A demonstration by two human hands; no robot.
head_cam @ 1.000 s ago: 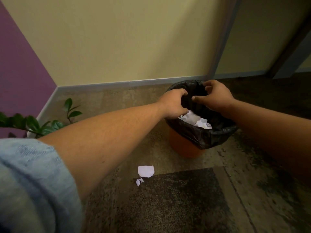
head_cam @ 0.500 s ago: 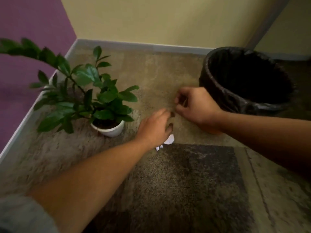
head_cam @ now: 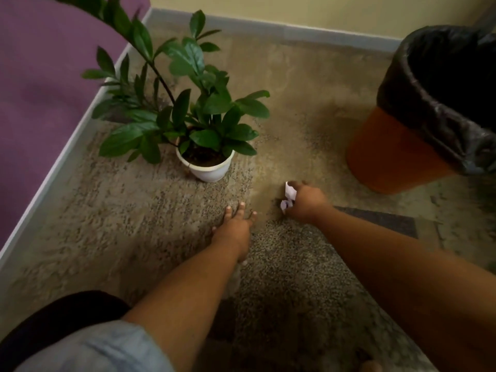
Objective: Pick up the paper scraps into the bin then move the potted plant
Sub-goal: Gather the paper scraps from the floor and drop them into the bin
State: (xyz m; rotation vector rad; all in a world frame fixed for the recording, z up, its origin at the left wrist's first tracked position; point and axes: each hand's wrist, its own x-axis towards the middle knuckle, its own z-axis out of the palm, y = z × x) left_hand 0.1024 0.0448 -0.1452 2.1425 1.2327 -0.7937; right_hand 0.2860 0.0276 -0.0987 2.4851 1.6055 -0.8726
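The right hand [head_cam: 307, 204] is low on the carpet [head_cam: 128, 210], fingers curled round white paper scraps [head_cam: 289, 193]. Just left and nearer, the left hand [head_cam: 236, 228] lies flat with fingers straight and spread, holding nothing. The potted plant [head_cam: 206, 169], in a white pot, stands farther left, apart from both hands. At far right stands the orange bin [head_cam: 389, 154] with a black liner [head_cam: 429, 103]; its inside is too dark to tell. A purple wall [head_cam: 40, 76] and a yellow wall [head_cam: 295, 8] meet at the far corner.

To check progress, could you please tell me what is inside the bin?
Only the black liner shows inside the orange bin; its interior is dark shadow, so whatever lies at the bottom cannot be seen.
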